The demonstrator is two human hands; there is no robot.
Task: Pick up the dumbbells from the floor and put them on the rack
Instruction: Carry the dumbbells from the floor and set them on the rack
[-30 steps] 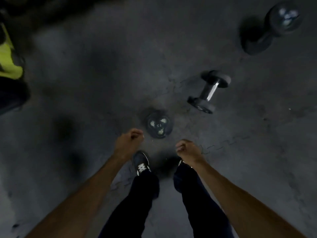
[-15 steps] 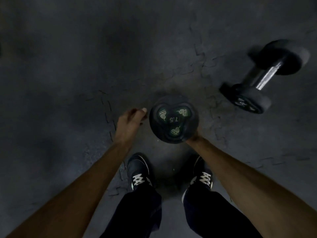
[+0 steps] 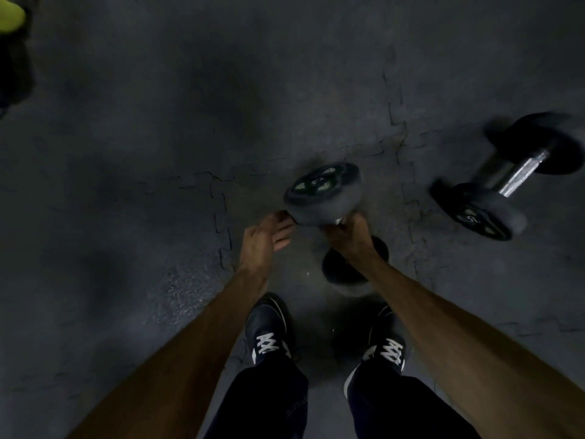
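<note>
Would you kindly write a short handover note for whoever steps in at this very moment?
Right hand: grips the handle of the black round-headed dumbbell marked 7.5, which is tilted, one head up.
Left hand: open, fingers beside the upper head; contact unclear.
Second black dumbbell with chrome handle: lies on the dark rubber floor, to the right.
Rack: not in view.
Done: first dumbbell gripped; no racking visible.
Left: lift it, carry it to the rack, then fetch the second.
</note>
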